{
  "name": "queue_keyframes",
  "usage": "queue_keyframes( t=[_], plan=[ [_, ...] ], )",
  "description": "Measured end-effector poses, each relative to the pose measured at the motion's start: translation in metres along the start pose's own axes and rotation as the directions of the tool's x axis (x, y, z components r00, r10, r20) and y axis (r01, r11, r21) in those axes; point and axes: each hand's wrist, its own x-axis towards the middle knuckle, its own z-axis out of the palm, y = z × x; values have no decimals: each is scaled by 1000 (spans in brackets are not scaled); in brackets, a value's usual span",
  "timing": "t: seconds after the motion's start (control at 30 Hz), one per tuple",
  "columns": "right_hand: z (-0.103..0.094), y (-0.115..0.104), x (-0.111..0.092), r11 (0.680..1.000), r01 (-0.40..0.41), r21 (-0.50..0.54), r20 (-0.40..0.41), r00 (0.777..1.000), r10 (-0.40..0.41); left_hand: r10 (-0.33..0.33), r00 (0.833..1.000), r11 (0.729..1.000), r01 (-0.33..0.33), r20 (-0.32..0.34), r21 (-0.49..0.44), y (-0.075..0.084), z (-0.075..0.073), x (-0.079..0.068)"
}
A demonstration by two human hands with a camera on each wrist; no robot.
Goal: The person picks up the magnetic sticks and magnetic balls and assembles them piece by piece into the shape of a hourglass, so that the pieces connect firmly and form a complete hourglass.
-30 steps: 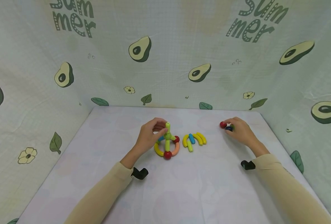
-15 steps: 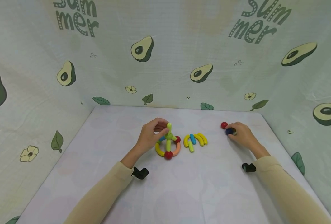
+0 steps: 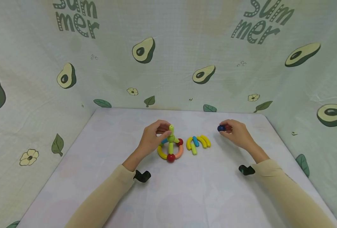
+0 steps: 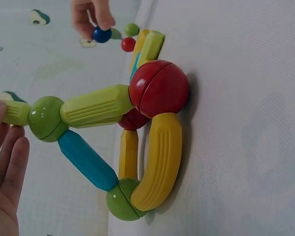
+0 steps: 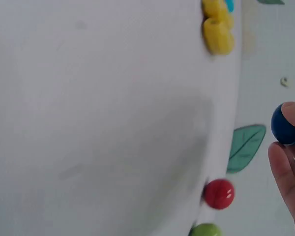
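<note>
My left hand (image 3: 154, 136) pinches the upright light green rod (image 4: 15, 112) at the top of a built frame of magnetic rods and balls. Below that rod is a green ball (image 4: 48, 118), from which a light green rod (image 4: 96, 105) and a blue rod (image 4: 87, 160) slope down. The frame's base is a ring of curved rods, one yellow (image 4: 160, 162) and one orange (image 3: 179, 152), joined by balls such as the red one (image 4: 160, 89). My right hand (image 3: 236, 133) pinches a dark blue ball (image 5: 285, 126), held above the table.
Loose rods lie right of the frame: several curved yellow ones (image 3: 205, 141), a blue one (image 3: 195, 141) and a light green one (image 3: 193, 148). A red ball (image 5: 219, 193) and a green ball (image 5: 206, 230) rest on the table. Printed cloth (image 3: 168, 72) walls the table's back and sides.
My right hand has taken hold of the dark blue ball, lifted it and moved it left. The left hand stays at the top rod, and the frame stands as before.
</note>
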Motion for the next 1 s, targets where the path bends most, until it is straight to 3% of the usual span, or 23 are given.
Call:
queue_keyframes(
  t=[0.27, 0.53, 0.77, 1.0],
  plan=[
    [7, -74, 16, 978, 112, 173, -60, 993, -103, -9, 1000, 1000, 9, 1, 7, 0, 0, 0],
    [17, -139, 28, 926, 159, 342, -38, 987, -156, -19, 1000, 1000, 19, 4, 5, 1, 0, 0],
    [26, -165, 37, 895, 216, 389, -45, 975, -216, -13, 1000, 1000, 12, 9, 4, 2, -1, 0],
    [34, -172, 41, 874, 230, 429, -61, 972, -226, -7, 1000, 1000, 7, 4, 2, 0, -1, 0]
  ],
)
